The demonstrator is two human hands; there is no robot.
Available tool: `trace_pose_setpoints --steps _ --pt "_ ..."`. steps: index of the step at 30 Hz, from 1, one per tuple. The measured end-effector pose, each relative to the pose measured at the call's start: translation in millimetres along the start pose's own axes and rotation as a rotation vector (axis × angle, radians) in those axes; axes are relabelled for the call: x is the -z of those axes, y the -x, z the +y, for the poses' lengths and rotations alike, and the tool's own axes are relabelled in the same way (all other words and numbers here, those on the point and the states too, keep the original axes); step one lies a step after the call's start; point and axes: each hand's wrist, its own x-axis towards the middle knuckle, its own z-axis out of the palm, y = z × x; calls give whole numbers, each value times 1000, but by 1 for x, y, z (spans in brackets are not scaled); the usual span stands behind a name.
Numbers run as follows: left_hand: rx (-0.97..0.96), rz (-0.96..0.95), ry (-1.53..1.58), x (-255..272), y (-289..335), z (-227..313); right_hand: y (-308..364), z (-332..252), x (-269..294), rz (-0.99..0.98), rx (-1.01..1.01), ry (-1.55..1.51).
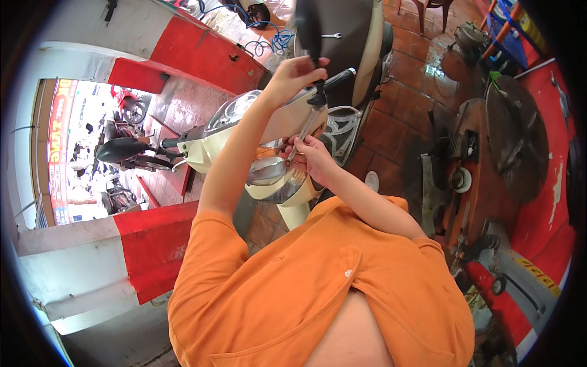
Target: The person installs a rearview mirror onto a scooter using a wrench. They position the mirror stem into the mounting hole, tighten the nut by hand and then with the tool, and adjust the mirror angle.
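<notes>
A cream scooter (293, 110) stands in front of me, facing me. My left hand (292, 81) reaches up to its handlebar, the fingers closed round the stem of a black rear-view mirror (307, 27), which looks blurred. Below that, my right hand (313, 158) grips the lower end of a metal wrench (308, 122). The wrench's upper end meets the black base of the mirror stem, beside the handlebar grip (341, 78). A second black mirror (122, 150) sticks out on the handlebar's other side.
Another wrench (331, 36) lies on the scooter's dark seat. A blue hose (278, 41) coils on the floor beyond. Along the right side stand a workbench (471, 202) with metal parts and a large dark round object (516, 140). A red-and-white low wall (159, 244) runs at left.
</notes>
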Motion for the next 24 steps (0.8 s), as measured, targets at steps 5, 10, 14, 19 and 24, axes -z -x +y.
trace_pose_setpoints --steps 5,10,14,19,24 --pt "-115 353 9 -29 61 -15 -2 -1 7 4 -19 6" --pt "-658 519 -734 -72 70 -21 3 -4 5 -74 5 53" --pt "-857 98 -1034 -68 29 12 2 -3 12 -63 -19 88" --pt "-183 -240 -683 -33 -30 21 -4 2 15 -42 -26 69" --pt "-29 -22 -272 10 -9 -9 -6 1 22 -75 -12 67"
